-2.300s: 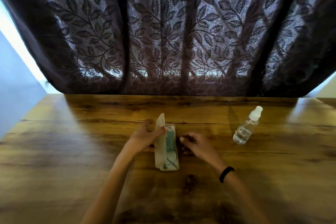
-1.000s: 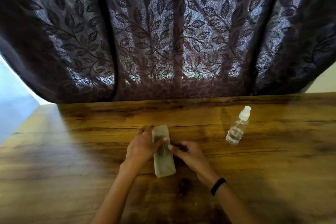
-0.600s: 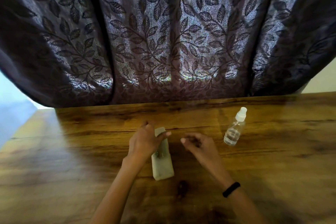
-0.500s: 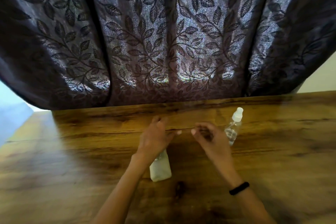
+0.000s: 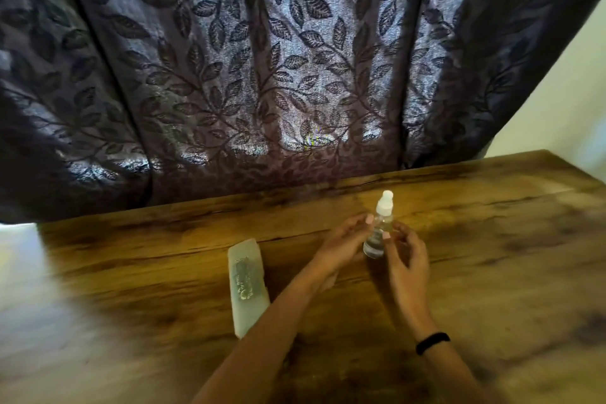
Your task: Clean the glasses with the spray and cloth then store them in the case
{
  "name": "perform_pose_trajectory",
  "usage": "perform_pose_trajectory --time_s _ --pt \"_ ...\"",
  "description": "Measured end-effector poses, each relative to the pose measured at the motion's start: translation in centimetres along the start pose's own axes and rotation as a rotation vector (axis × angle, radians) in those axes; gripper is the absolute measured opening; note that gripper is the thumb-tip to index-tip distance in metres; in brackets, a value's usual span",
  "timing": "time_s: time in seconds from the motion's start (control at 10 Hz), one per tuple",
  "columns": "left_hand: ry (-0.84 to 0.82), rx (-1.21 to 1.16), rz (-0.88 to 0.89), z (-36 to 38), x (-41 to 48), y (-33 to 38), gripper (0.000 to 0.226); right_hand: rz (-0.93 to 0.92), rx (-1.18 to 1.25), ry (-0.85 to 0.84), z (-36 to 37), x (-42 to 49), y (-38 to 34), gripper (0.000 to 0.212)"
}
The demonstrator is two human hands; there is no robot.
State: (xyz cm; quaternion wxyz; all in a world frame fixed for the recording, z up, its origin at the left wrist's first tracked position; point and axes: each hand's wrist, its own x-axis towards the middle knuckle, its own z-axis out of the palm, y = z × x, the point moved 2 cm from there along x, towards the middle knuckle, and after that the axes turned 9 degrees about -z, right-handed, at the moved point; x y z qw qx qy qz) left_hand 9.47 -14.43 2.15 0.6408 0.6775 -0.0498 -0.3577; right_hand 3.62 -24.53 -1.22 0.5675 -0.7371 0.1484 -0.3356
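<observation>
Behind your wooden tabletop (image 5: 492, 239) hangs a dark leaf-patterned curtain (image 5: 262, 59). Your fingers (image 5: 369, 219) are loosely spread on either side of the clear spray bottle (image 5: 377, 236), which stands upright with its white cap on; whether they touch it is too blurred to tell. Your left hand (image 5: 341, 244) and right hand (image 5: 405, 254) flank it closely, a black band (image 5: 432, 342) on your right wrist. Your pale glasses case (image 5: 248, 285) lies closed, well left of the bottle.
</observation>
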Motion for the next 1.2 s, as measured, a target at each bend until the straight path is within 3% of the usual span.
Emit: perform_pose_trajectory --time_s 0.2,0.4,0.6,0.8,0.9,1.0,1.2 --pt "0.06 0.054 0.145 -2.2 -1.4 0.6 0.027 -0.079 0.03 -0.078 3.0 -0.5 -1.0 0.038" --pt "0.277 -0.067 0.222 -8.9 -3.2 1.5 0.034 -0.141 0.158 -0.328 9.4 0.4 -4.2 0.037" --pt "0.362 -0.195 0.207 -12.9 -3.7 0.2 0.03 -0.073 0.194 -0.545 14.6 0.0 -4.9 0.026" --pt "0.454 -0.267 0.206 -13.0 -4.1 -0.9 0.019 -0.064 0.178 -0.612 15.3 -0.8 -4.0 0.029" --pt "0.576 -0.273 0.262 -13.1 -4.7 0.0 0.022 -0.048 0.166 -0.643 14.7 0.0 -4.0 0.037" --pt "0.678 -0.055 0.312 -13.4 -5.5 1.5 0.042 -0.12 0.011 -0.588 13.4 1.7 -4.9 0.049" --pt "0.965 0.77 0.59 -13.0 -7.2 6.8 0.052 -0.441 -0.234 -0.484 11.0 5.1 -9.7 0.055"
